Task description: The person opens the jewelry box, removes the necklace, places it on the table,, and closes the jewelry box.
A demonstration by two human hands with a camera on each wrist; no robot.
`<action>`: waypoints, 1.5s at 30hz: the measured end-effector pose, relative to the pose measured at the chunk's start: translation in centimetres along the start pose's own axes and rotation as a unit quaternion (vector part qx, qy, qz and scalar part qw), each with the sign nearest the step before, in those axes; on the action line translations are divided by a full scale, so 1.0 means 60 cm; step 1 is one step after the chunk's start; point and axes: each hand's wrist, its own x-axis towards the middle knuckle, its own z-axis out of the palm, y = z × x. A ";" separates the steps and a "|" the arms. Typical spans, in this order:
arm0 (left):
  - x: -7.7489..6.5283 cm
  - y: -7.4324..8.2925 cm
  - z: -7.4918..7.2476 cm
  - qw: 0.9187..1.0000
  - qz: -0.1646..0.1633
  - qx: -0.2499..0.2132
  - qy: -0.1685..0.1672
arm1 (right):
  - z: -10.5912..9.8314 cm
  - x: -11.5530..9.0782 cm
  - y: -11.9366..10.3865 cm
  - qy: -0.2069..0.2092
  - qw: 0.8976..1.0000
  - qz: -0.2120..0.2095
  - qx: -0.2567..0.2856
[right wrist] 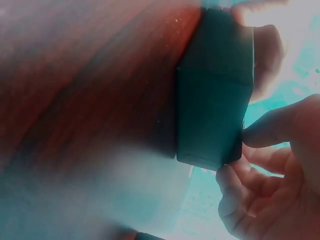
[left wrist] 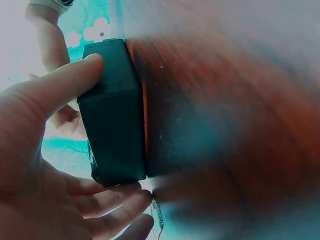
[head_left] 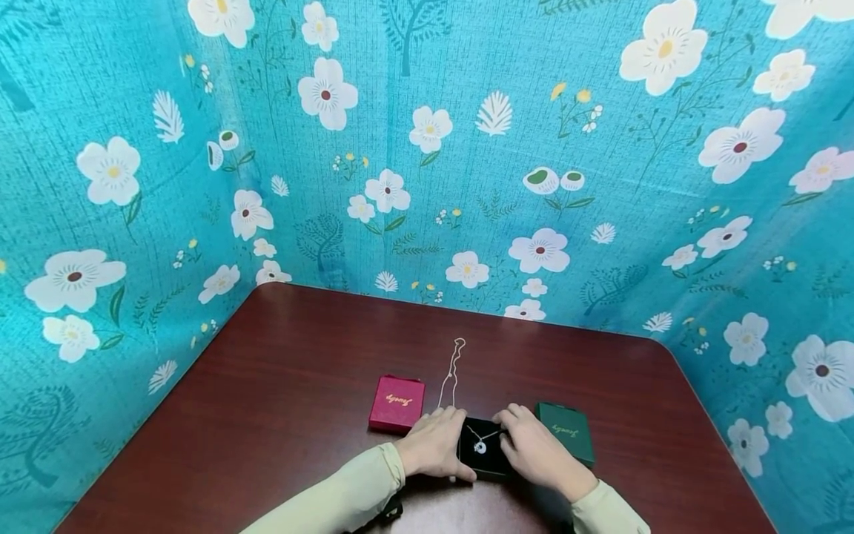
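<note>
An uncovered dark green jewelry box [head_left: 492, 466] with a black insert rests on the table between the hands. On the insert lies a necklace [head_left: 480, 447] with a round, pale pendant, its chain spread in a V toward the far corners. My left hand [head_left: 434, 443] grips the box from the left; the left wrist view shows its thumb on the near wall and its fingers about the far side. At the right far corner, my right hand [head_left: 534, 445] pinches the box edge, thumb at the top rim and curled fingers against the wall. Whether it also holds chain is hidden.
A red lid [head_left: 398, 402] with gold lettering lies left of the box, a green lid [head_left: 567, 432] to the right, partly behind the right hand. Another chain necklace [head_left: 456, 360] stretches away beyond the left hand. Floral curtains [head_left: 427, 185] surround the brown table [head_left: 300, 356].
</note>
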 end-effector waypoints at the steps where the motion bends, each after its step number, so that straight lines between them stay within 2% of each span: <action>1: 0.000 0.000 0.000 1.000 0.000 0.000 0.002 | -0.001 0.001 0.001 -0.002 1.000 0.004 0.006; 8: 0.001 0.002 0.002 1.000 -0.001 0.003 0.005 | -0.006 0.004 0.005 -0.020 0.999 0.025 0.027; 17: 0.001 0.001 -0.001 1.000 0.002 0.005 0.004 | -0.011 0.007 0.007 -0.013 0.998 0.027 0.050; 23: -0.003 0.001 0.000 1.000 0.002 -0.004 0.009 | -0.011 0.007 0.013 -0.019 0.996 0.015 0.087; 28: -0.003 -0.002 0.005 1.000 0.003 -0.010 0.008 | -0.011 0.005 0.018 -0.027 0.991 0.014 0.131; 33: -0.004 -0.004 0.003 1.000 0.006 -0.021 0.009 | -0.014 0.003 0.024 -0.031 0.982 0.023 0.187; 45: -0.005 -0.008 -0.006 0.998 0.007 -0.066 0.014 | -0.013 -0.002 0.031 -0.028 0.971 0.040 0.236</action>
